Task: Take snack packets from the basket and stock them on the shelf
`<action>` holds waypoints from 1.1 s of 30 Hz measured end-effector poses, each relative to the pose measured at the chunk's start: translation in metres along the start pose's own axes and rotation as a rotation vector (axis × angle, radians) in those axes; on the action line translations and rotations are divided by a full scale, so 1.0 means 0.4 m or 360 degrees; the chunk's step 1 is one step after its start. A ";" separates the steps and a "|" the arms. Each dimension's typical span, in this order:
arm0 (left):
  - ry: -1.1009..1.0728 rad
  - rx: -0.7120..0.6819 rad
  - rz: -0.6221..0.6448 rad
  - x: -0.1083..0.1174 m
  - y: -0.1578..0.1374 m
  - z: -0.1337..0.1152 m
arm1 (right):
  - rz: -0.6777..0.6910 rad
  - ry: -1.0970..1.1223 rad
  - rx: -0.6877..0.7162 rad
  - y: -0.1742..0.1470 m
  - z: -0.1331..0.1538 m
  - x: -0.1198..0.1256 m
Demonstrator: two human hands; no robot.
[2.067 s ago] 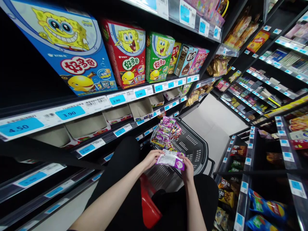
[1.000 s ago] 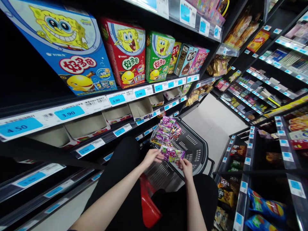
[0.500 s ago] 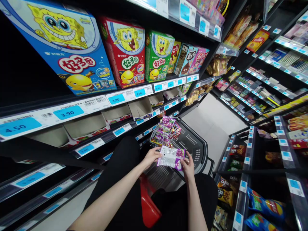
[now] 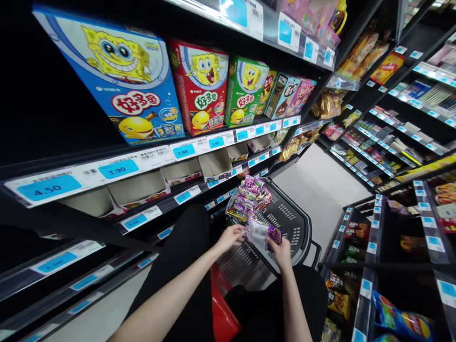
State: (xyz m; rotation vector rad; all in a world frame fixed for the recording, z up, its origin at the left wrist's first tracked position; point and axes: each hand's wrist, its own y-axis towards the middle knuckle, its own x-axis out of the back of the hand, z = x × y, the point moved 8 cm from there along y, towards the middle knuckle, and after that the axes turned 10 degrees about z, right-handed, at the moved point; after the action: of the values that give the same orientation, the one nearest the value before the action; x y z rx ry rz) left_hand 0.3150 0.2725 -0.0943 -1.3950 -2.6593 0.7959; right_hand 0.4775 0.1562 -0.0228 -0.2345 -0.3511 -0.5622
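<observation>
Over the basket, a purple and white candy bag [image 4: 260, 232] with grape pictures is held low in front of me, its pale printed side up and somewhat blurred. My right hand [image 4: 281, 251] is closed on its right end, thumb on top. The fingers of my left hand [image 4: 231, 237] are pinched together at its left edge. Just beyond my hands, a pile of similar purple candy packets [image 4: 249, 194] lies at the left side of the black shopping basket [image 4: 285, 204], whose slotted surface shows to the right of them.
Boxed snacks, including a blue cartoon box [image 4: 142, 80], line the shelf at left above open cartons [image 4: 213, 164]. A red plastic piece [image 4: 224, 308] sits between my knees. Low shelves at right hold snack bags [image 4: 402, 313]. Pale floor [image 4: 320, 175] shows beyond the basket.
The candy bag has tilted and shifted slightly right and down, my right hand now wrapped further over its end. The view has swung a little left, so the shelves appear further right.
</observation>
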 end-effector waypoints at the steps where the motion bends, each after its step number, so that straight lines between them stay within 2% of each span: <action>1: 0.0135 0.0100 -0.0069 0.012 0.004 0.019 | 0.0000 -0.0144 0.0099 0.022 0.047 0.010; 3: 0.0339 0.0251 -0.0126 0.024 0.010 0.049 | 0.0056 -0.0403 0.0329 0.079 0.153 0.010; 5: 0.0441 0.0290 -0.0079 0.020 0.014 0.065 | 0.0169 -0.0725 0.0499 0.149 0.250 -0.021; 7: 0.0562 0.0290 -0.0006 0.008 0.013 0.068 | 0.0305 -0.1204 0.0528 0.225 0.311 -0.078; 9: 0.0693 0.0277 0.0056 -0.002 0.007 0.060 | 0.0469 -0.1704 0.0442 0.294 0.329 -0.150; 12: 0.0866 0.0269 0.0103 -0.008 -0.004 0.042 | 0.0618 -0.2076 0.0325 0.359 0.313 -0.249; 15: 0.0967 0.0287 0.0122 -0.005 -0.010 0.029 | 0.0634 -0.2144 0.0301 0.381 0.278 -0.324; 18: 0.1018 0.0314 0.0134 -0.002 -0.010 0.026 | 0.0624 -0.2197 0.0266 0.388 0.233 -0.366; 23: 0.1081 0.0331 0.0180 -0.012 -0.008 0.028 | 0.0593 -0.2226 0.0230 0.405 0.184 -0.367; 28: 0.1115 0.0270 0.0187 -0.022 -0.007 0.018 | 0.0579 -0.2216 0.0232 0.416 0.168 -0.346; 33: 0.1140 0.0236 0.0173 -0.026 -0.005 0.015 | 0.0573 -0.2163 0.0192 0.438 0.148 -0.359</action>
State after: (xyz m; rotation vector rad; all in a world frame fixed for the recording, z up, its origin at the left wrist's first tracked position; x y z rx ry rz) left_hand 0.3181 0.2612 -0.0965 -1.4417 -1.9557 0.3778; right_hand 0.4463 0.3870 -0.0452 -0.5337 -1.6148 0.0610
